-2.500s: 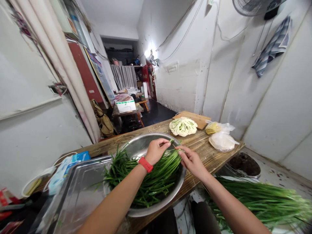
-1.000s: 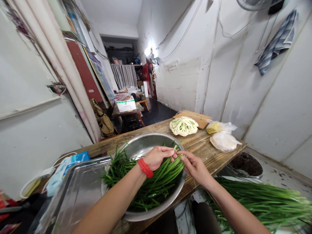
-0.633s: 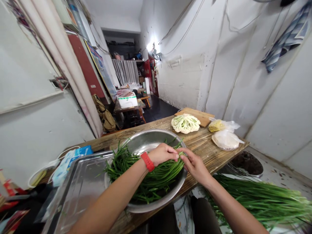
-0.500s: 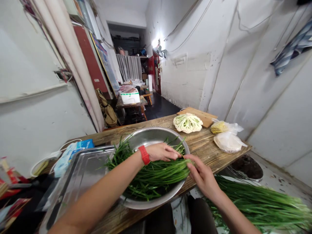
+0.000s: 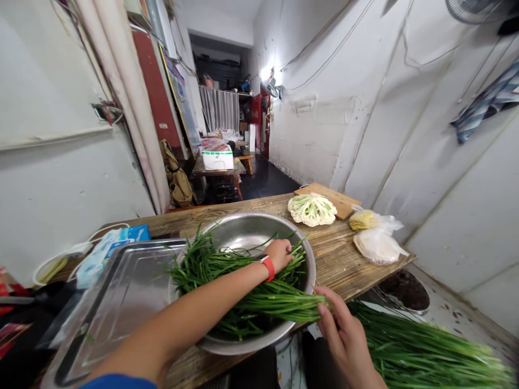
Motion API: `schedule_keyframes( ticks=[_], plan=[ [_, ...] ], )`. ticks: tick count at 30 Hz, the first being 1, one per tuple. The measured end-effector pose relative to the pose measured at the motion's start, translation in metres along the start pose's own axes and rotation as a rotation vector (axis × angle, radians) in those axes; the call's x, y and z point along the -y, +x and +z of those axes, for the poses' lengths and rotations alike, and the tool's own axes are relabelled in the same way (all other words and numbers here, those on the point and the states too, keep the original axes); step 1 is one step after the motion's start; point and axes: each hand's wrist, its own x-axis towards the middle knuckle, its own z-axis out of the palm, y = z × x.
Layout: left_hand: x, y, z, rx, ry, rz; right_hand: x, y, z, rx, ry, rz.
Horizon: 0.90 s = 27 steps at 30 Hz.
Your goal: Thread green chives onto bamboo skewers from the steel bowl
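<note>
A steel bowl [image 5: 247, 229] on the wooden table [image 5: 340, 256] holds a heap of long green chives [image 5: 206, 265]. My left hand [image 5: 279, 253], with a red band at the wrist, rests palm down on the chives inside the bowl, fingers loosely curled. My right hand [image 5: 343, 337] sits lower, at the table's near edge, pinching the ends of a bundle of chives [image 5: 284, 302] that lies across the bowl's rim. A larger pile of chives [image 5: 421, 354] lies below to the right of that hand.
A steel tray [image 5: 125, 302] lies left of the bowl, with a blue tissue pack [image 5: 109, 248] behind it. A cauliflower [image 5: 311, 209], a cutting board [image 5: 338, 199] and two plastic bags [image 5: 377, 237] sit at the table's far right. A dark basin [image 5: 405, 289] stands on the floor.
My right hand has drawn back toward me, off the bowl, pulling a bundle of chives across the rim. My left hand has moved deeper into the bowl. The view has tilted down.
</note>
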Motion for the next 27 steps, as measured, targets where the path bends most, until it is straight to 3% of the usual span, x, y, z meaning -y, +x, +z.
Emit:
schedule_keyframes(
  ticks=[8, 14, 17, 19, 23, 27],
  plan=[
    [0.002, 0.006, -0.027, 0.032, -0.078, 0.104, 0.004, 0.036, -0.006, 0.079, 0.341, 0.153],
    [0.003, 0.006, -0.011, 0.125, -0.072, 0.052, 0.008, 0.06, -0.011, 0.12, 0.455, 0.16],
    [0.001, 0.008, -0.014, 0.095, -0.098, 0.082, 0.002, 0.058, -0.011, 0.119, 0.459, 0.174],
    [-0.004, 0.005, -0.023, 0.102, -0.232, 0.086, -0.001, 0.058, -0.011, 0.121, 0.465, 0.186],
    [-0.022, -0.013, -0.039, 0.225, -0.743, 0.006, 0.002, 0.063, -0.011, 0.118, 0.476, 0.149],
    [-0.038, -0.03, -0.043, 0.198, -0.994, -0.11, 0.009, 0.069, -0.01, 0.109, 0.479, 0.129]
  ],
)
